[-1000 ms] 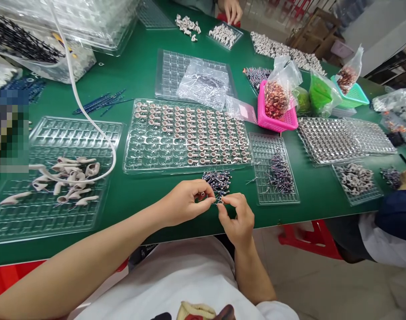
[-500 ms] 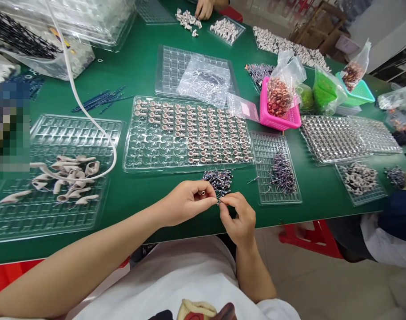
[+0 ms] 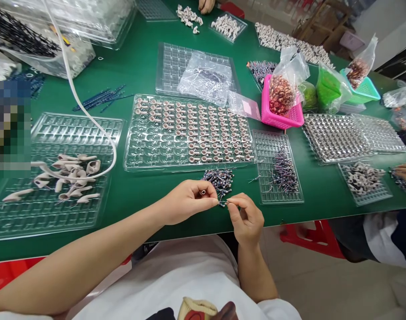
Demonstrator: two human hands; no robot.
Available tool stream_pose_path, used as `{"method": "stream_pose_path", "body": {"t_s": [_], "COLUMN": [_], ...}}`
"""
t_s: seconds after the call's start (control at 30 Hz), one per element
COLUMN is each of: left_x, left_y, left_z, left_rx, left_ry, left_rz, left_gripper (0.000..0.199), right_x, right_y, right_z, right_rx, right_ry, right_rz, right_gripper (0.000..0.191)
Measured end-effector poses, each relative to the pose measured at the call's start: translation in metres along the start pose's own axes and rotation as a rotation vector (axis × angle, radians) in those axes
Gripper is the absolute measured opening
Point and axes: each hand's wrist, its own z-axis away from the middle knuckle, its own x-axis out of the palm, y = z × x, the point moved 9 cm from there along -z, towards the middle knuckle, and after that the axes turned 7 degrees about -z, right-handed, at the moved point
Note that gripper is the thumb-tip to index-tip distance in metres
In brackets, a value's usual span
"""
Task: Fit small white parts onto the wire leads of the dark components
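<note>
**Small parts meet at the bench edge**

Above a green table (image 3: 139, 71), before a clear tray (image 3: 189, 133) of beige pieces, the left hand (image 3: 186, 202) pinches a small beige ring (image 3: 203, 192); the right hand (image 3: 246, 218) pinches a thin wire component (image 3: 223, 203) just beside it.

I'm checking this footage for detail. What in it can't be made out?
- Head view: the part in the left hand is mostly covered by its fingers.
- The wire piece at the right hand is too thin to identify.
- A pixelated patch hides the far left.
- A co-worker's hand is cut by the top edge.
</note>
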Motion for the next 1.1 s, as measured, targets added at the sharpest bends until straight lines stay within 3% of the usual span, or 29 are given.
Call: {"method": "stream_pose_path", "body": {"t_s": [0.17,0.33,0.43,0.53,0.67,0.9,1.1], "left_x": [-0.004,-0.008,-0.009,-0.013,-0.024,-0.007,0.003], "left_y": [0.009,0.031,0.036,0.032,0.018,-0.006,-0.003], "left_z": [0.003,0.010,0.013,0.012,0.007,-0.001,0.000], "left_rx": [0.085,0.297,0.358,0.320,0.169,0.059,0.100], "left_ry": [0.074,0.190,0.228,0.238,0.240,-0.002,0.061], "left_rz": [-0.118,-0.359,-0.425,-0.425,-0.329,0.049,-0.155], "left_gripper": [0.016,0.013,0.012,0.011,0.012,0.023,0.024], "right_x": [-0.003,-0.004,-0.006,-0.008,-0.012,-0.016,-0.015], "right_y": [0.005,0.012,0.017,0.019,0.022,0.024,0.022], "right_z": [0.000,0.002,0.004,0.005,0.005,0.005,0.006], "right_rx": [0.055,0.115,0.145,0.155,0.163,0.165,0.150], "right_ry": [0.027,0.034,0.054,0.081,0.127,0.194,0.166], "right_rz": [-0.026,-0.037,-0.042,-0.035,-0.051,-0.105,-0.019], "right_gripper": [0.011,0.009,0.007,0.007,0.007,0.007,0.008]}}
